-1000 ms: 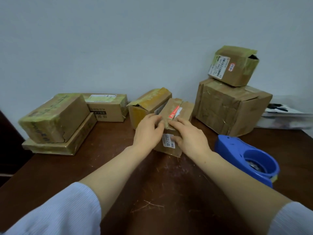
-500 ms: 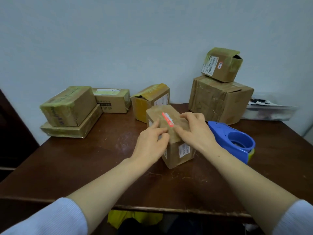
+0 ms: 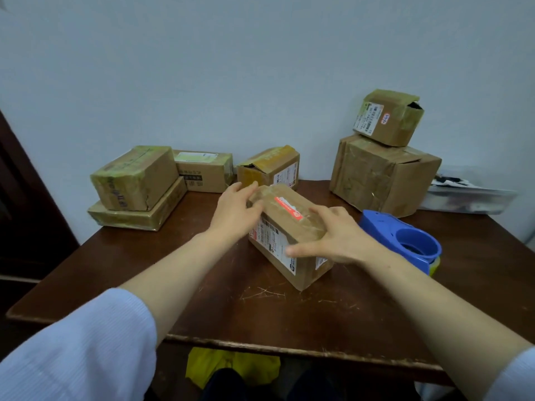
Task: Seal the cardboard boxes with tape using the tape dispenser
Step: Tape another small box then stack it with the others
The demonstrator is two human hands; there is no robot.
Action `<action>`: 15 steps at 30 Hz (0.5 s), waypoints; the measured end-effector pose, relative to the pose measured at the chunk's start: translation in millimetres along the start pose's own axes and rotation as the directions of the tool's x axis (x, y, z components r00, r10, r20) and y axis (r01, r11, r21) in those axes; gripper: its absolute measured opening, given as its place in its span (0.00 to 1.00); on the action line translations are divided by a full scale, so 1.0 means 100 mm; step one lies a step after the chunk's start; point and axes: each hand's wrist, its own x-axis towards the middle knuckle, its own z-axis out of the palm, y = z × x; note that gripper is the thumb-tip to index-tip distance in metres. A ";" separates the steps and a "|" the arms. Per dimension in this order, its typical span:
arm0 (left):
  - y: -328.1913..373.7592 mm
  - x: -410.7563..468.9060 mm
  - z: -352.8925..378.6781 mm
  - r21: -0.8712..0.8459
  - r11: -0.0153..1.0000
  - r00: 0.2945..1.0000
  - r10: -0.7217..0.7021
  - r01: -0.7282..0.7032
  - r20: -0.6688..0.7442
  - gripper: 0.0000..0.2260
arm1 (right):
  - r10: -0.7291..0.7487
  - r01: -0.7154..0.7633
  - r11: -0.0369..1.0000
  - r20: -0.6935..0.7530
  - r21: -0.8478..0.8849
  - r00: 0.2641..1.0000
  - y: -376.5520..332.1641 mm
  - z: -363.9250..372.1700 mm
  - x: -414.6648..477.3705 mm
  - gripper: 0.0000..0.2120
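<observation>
My scratched dark worktop (image 3: 179, 287) carried a taped box (image 3: 292, 235) in the middle, the blue tape dispenser (image 3: 405, 241) beside it, and more boxes (image 3: 382, 178) along the wall.

Free room at the near edge, boxes crowded along the wall.

I see the table (image 3: 121, 264) bare in front and at the left of the middle box (image 3: 292, 241), so a hand can pass there freely. On the right side the blue tape dispenser (image 3: 405, 241) stands just beside this box, and my right hand (image 3: 338, 241) fills the narrow gap between them. Behind, the open box (image 3: 269, 166) is near my left hand (image 3: 234, 215) and blocks the way to the wall. The left stack (image 3: 136, 186) and the box with the white label (image 3: 205, 172) close the far left corner. The big box (image 3: 382, 175) with a small box (image 3: 388, 117) on top closes the far right.
</observation>
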 end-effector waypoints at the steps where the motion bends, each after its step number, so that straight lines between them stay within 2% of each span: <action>1: 0.00 0.06 0.02 -0.017 1.000 0.999 -0.014 0.015 0.034 0.23 | -0.023 0.023 0.999 0.002 -0.044 1.000 -0.01 0.03 0.01 0.51; 5: 0.00 0.16 0.05 -0.019 0.998 0.991 -0.060 0.063 0.119 0.27 | -0.104 0.104 0.995 0.053 0.001 0.993 0.05 0.00 0.10 0.45; 9: -0.07 0.05 -0.06 0.077 0.986 0.989 -0.147 0.145 0.021 0.32 | -0.145 0.130 0.985 0.141 0.114 0.979 0.12 -0.10 0.20 0.43; 12: -0.13 -0.10 -0.17 -0.037 0.974 0.974 -0.227 0.225 -0.028 0.28 | -0.191 0.163 0.973 0.175 0.166 0.966 0.11 -0.09 0.28 0.40; 15: -0.22 -0.20 -0.29 -0.252 0.920 0.950 -0.311 0.299 -0.008 0.16 | -0.221 0.173 0.941 0.138 0.290 0.966 0.05 -0.05 0.28 0.38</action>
